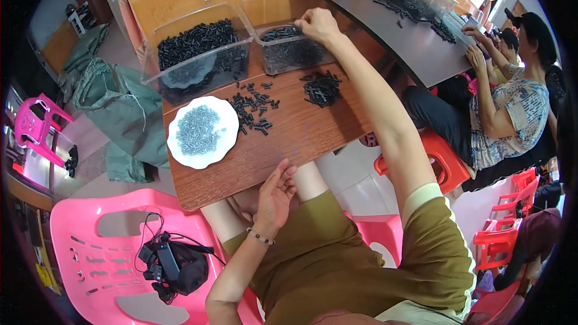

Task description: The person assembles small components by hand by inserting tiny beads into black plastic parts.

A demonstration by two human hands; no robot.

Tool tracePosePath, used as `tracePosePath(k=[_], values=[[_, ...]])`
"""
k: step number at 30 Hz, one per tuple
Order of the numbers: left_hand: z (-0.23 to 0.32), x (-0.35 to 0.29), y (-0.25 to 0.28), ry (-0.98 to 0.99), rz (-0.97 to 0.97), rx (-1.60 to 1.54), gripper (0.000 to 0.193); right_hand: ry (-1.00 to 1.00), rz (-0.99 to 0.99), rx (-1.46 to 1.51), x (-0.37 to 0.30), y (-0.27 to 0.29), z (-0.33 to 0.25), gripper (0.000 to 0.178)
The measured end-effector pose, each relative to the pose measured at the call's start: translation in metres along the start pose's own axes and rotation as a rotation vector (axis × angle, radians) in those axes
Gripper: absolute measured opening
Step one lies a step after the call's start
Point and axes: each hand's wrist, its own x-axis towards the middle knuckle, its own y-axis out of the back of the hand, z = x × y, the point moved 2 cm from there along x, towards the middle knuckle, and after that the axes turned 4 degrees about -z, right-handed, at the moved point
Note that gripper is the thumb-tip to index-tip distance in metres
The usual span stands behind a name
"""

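Note:
My right hand [319, 26] reaches out over the right-hand clear plastic bin [283, 60], which holds small black pieces. Its fingers are closed together, and what they hold, if anything, is too small to make out. My left hand [276, 197] is at the near edge of the wooden table [241, 174], palm up with fingers loosely bent and nothing visible in them. On the table, loose short black tube-like pieces [253, 108] lie beside a white scalloped plate [182, 155] of small clear pieces [199, 130]. A denser pile of black pieces [322, 88] lies farther right.
A larger clear bin [208, 73] of black pieces stands at the back left. Left of me is a pink chair [78, 235] with a black bag and cables [174, 265]. Green sacks [117, 96] stand beyond. People sit along a dark table [385, 24] at right.

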Motion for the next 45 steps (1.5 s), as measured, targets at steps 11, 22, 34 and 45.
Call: tracePosePath(k=[11, 22, 34, 45], values=[[0.003, 0.000, 0.000, -0.004, 0.033, 0.010, 0.041, 0.585, 0.457, 0.278, -0.083, -0.013, -0.042, 0.007], [0.001, -0.001, 0.001, 0.000, 0.053, 0.016, 0.036, 0.498, -0.087, 0.317, -0.187, -0.056, -0.053, 0.010], [0.003, -0.002, 0.001, 0.018, 0.048, 0.006, 0.033, 0.437, -0.122, 0.272, -0.180, -0.073, -0.047, 0.011], [0.004, -0.001, 0.003, 0.025, 0.062, 0.010, 0.032, 0.576, -0.258, 0.363, -0.197, -0.061, -0.078, 0.014]])
